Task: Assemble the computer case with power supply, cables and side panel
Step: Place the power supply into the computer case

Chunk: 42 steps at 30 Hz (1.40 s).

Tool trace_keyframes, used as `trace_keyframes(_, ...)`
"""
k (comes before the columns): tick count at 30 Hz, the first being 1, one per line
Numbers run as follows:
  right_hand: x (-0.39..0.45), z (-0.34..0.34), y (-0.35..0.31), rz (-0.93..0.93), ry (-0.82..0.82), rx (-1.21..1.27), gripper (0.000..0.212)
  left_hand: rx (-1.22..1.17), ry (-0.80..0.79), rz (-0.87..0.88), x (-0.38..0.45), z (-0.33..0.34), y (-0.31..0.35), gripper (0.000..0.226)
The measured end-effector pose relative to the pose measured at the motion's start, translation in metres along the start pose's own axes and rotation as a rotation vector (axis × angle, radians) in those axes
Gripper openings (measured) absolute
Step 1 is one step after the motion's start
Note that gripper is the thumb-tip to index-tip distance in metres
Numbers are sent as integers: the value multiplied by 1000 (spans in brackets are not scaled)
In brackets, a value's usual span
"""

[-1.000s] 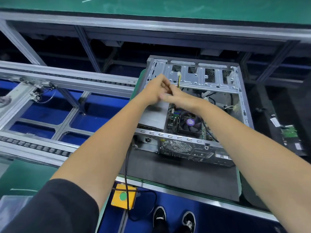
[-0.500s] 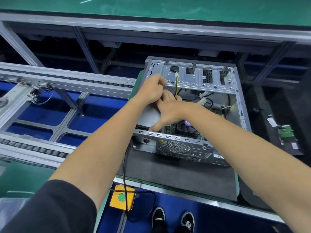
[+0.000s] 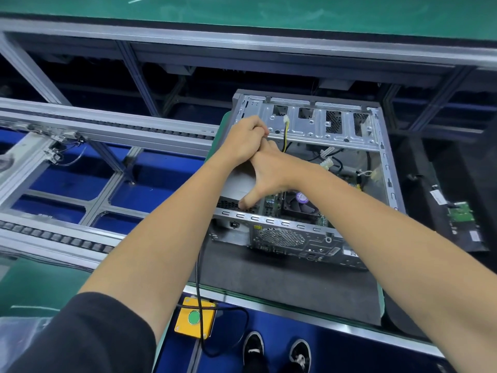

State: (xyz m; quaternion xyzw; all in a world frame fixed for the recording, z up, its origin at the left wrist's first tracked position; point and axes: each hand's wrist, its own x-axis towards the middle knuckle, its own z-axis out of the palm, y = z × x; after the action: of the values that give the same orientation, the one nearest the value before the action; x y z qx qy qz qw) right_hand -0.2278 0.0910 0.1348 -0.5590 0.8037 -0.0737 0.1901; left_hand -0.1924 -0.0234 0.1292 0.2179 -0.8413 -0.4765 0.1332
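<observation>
Your computer case (image 3: 317, 168) lies on its side at the centre of view, open face up, on the dark mat (image 3: 282, 278), rear panel toward you. The grey power supply (image 3: 239, 184) sits in the case's 9 o'clock corner, long axis seemingly running 6 to 12 along the wall, though your arms hide most of it. Your right hand (image 3: 271, 173) rests on it, thumb splayed down to the vented edge at 6 o'clock, so it is the nearer one for seating. Your left hand (image 3: 246, 141), at 12 o'clock of the supply, is curled; what it grips, if anything, I cannot tell. The two hands touch. A yellow-and-black cable (image 3: 285, 135) rises at 1 o'clock, loose white connectors (image 3: 326, 164) farther toward 3. Beyond, the CPU fan (image 3: 298, 203) lies at 4 o'clock.
</observation>
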Motion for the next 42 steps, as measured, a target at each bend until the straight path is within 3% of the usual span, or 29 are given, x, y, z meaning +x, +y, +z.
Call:
trace_keyframes(7, 1, -5, 2, -2, 1, -29, 115, -81, 43, -1, 2, -1, 3, 20)
trace_keyframes(13, -1, -5, 2, -52, 31, -15, 125, -97, 80, -10, 5, -1, 5, 19)
trace_keyframes(21, -7, -12, 3, -103, 129, 17, 122, -107, 142, 32, 10, -8, 18, 20)
trace_keyframes(30, 4, 3, 19, -98, 99, 97, 125, -88, 84, 8, 5, 7, 11, 22)
trace_keyframes(35, 6, 10, 19, -144, 157, 200, 130, -101, 113, 27, 7, -1, 12, 23)
trace_keyframes(42, 0, 19, 38, -98, 213, 348, 123, -108, 32, 41, 11, 13, 13, 20)
